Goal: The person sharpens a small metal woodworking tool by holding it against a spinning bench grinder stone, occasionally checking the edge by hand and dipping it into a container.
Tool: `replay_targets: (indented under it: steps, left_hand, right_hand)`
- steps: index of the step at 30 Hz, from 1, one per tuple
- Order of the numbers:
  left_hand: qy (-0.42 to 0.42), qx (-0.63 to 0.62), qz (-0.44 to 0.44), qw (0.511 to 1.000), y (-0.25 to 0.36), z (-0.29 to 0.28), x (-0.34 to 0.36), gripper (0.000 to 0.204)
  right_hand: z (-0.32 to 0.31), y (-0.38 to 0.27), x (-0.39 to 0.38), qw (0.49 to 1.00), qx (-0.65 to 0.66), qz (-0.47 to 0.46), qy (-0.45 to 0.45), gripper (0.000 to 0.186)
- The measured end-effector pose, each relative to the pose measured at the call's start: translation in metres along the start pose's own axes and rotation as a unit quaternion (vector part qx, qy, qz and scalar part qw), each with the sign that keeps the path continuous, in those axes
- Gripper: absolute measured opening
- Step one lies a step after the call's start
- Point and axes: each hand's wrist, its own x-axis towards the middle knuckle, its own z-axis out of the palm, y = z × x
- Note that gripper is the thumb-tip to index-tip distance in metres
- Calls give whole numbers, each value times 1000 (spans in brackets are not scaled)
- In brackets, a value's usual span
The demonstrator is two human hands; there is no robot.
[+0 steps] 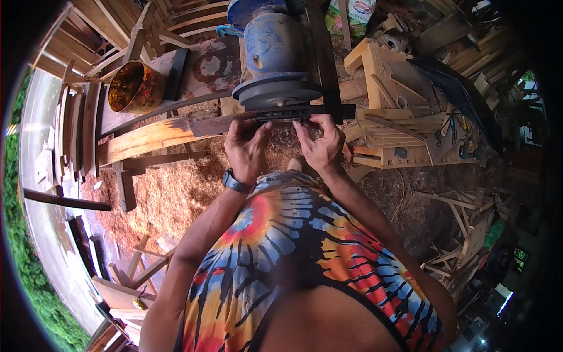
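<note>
Both my hands are in front of a blue bench grinder, at its grey grinding wheel. Between them runs a thin, dark flat strip, apparently metal, lying level along the near side of the wheel. My left hand, with a watch on its wrist, pinches the strip's left end between thumb and fingers. At the other end, my right hand holds it in a similar pinch. Whether the strip's edge touches the wheel cannot be made out.
Left of the grinder, a stained bucket stands on the wooden bench. Wood shavings cover the floor. At right are stacked wooden frames, hand tools and a black sheet. A printed bag stands behind.
</note>
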Motion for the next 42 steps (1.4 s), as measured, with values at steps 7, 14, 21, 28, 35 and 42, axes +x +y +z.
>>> replay_targets:
  steps: [7,14,21,28,35,42]
  left_hand:
    - [9,84,31,996,-11,-5,16,25]
    - [19,70,6,997,-12,-3,22,21]
    - [21,50,-4,999,-3,4,27,22]
    - [15,105,5,994,-5,0,32,19]
    - [22,113,4,993,-7,0,33,27]
    - [23,135,-3,991,-1,3,35,27]
  right_hand:
    - [7,5,6,998,5,58,2,30]
    - [9,12,9,998,12,57,6,29]
    - [14,13,14,997,26,78,15,29]
    - [14,12,17,997,26,75,14,29]
    - [14,17,17,997,37,73,10,29]
    - [14,17,20,998,23,57,13,28]
